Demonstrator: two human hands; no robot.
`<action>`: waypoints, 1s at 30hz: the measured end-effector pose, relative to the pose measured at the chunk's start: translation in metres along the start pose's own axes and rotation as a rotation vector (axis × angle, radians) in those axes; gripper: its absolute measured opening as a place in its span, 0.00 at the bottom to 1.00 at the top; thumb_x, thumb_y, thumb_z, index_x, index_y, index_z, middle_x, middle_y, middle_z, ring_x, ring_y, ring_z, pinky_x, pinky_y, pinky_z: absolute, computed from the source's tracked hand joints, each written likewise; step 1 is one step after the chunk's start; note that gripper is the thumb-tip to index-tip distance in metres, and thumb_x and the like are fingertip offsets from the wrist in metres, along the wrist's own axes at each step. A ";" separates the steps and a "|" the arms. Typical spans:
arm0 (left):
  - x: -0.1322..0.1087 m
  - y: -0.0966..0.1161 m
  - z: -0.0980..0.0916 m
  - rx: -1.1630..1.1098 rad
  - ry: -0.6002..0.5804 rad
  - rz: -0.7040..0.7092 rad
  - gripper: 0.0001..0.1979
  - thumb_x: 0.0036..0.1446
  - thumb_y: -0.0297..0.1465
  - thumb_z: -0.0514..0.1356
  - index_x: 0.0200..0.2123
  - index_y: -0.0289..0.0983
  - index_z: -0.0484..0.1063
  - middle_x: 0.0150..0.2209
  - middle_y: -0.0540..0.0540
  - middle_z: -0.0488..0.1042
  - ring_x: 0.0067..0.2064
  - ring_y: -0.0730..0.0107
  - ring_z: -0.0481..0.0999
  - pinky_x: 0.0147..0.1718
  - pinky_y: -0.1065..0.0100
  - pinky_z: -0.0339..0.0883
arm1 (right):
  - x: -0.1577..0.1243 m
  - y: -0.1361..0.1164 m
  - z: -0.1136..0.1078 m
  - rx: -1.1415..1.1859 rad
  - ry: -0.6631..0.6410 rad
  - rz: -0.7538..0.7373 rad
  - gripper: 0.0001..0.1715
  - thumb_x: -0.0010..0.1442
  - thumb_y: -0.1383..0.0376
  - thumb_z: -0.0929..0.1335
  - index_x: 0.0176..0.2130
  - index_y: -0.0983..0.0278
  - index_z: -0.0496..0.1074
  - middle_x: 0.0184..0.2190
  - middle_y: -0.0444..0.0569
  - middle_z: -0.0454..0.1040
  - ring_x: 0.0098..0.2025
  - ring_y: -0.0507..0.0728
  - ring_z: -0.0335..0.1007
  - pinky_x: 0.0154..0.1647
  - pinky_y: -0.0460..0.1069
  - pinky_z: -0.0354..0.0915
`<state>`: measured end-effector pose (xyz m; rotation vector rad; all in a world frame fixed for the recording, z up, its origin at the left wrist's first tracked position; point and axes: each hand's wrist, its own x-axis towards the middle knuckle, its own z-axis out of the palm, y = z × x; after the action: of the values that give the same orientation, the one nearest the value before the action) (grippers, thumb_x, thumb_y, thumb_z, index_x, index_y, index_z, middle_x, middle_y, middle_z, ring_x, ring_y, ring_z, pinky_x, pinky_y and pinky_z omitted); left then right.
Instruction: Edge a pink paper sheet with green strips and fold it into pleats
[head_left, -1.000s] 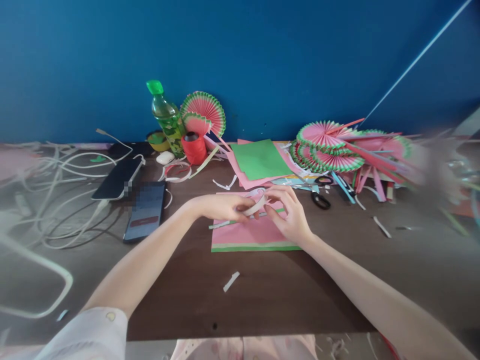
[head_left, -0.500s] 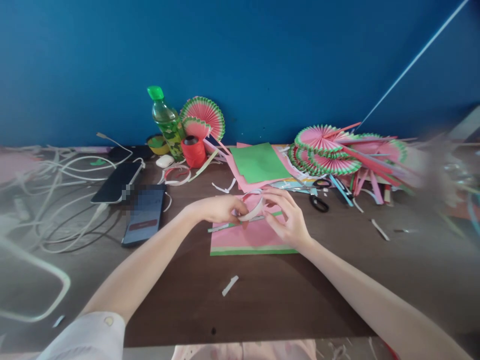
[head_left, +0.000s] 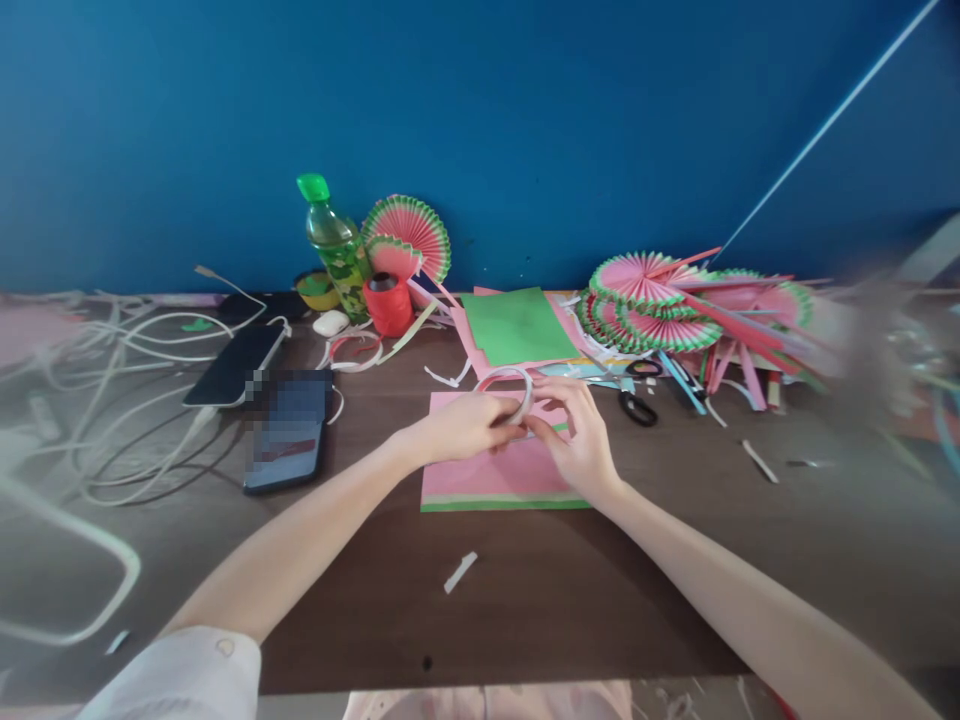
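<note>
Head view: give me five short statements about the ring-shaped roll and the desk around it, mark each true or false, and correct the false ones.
1. The left-hand grip holds the ring-shaped roll over a pink sheet with a green edge. True.
2. The right-hand grip is at the bottle. False: it is close beside the roll.
3. The green sheet lies underneath pink paper. False: it lies on top of it.
4. A white paper scrap lies between the green-edged sheet and the near edge of the desk. True.
5. The bottle has a red cap. False: the cap is green.
</note>
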<state>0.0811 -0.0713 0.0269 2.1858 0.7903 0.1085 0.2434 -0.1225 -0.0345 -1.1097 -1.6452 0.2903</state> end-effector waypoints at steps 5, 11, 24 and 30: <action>0.003 -0.002 0.004 0.014 0.024 0.012 0.07 0.56 0.32 0.51 0.31 0.36 0.66 0.23 0.51 0.70 0.26 0.73 0.68 0.27 0.71 0.58 | 0.001 -0.002 0.001 0.031 -0.019 -0.027 0.10 0.55 0.69 0.65 0.40 0.59 0.65 0.43 0.51 0.68 0.48 0.59 0.63 0.44 0.56 0.64; 0.004 -0.003 0.007 0.000 0.038 0.016 0.06 0.55 0.31 0.52 0.29 0.36 0.65 0.24 0.52 0.69 0.26 0.73 0.68 0.27 0.71 0.58 | 0.000 0.000 0.001 0.031 -0.012 -0.026 0.06 0.54 0.68 0.66 0.36 0.59 0.65 0.43 0.51 0.68 0.49 0.60 0.63 0.50 0.59 0.60; 0.005 -0.005 0.008 -0.082 0.034 0.025 0.06 0.53 0.32 0.54 0.27 0.36 0.63 0.24 0.51 0.69 0.26 0.73 0.68 0.27 0.71 0.59 | 0.000 0.002 0.002 0.103 -0.023 0.007 0.10 0.54 0.67 0.66 0.38 0.59 0.64 0.44 0.51 0.68 0.50 0.60 0.63 0.49 0.59 0.61; 0.006 -0.007 0.009 -0.077 0.025 0.020 0.05 0.53 0.31 0.54 0.28 0.36 0.63 0.25 0.51 0.69 0.26 0.73 0.68 0.27 0.71 0.58 | -0.003 0.006 0.006 0.155 -0.025 0.024 0.08 0.54 0.67 0.66 0.33 0.59 0.60 0.45 0.51 0.67 0.50 0.59 0.63 0.50 0.59 0.61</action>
<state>0.0854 -0.0702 0.0148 2.1234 0.7656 0.1740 0.2413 -0.1193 -0.0424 -1.0126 -1.6033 0.4414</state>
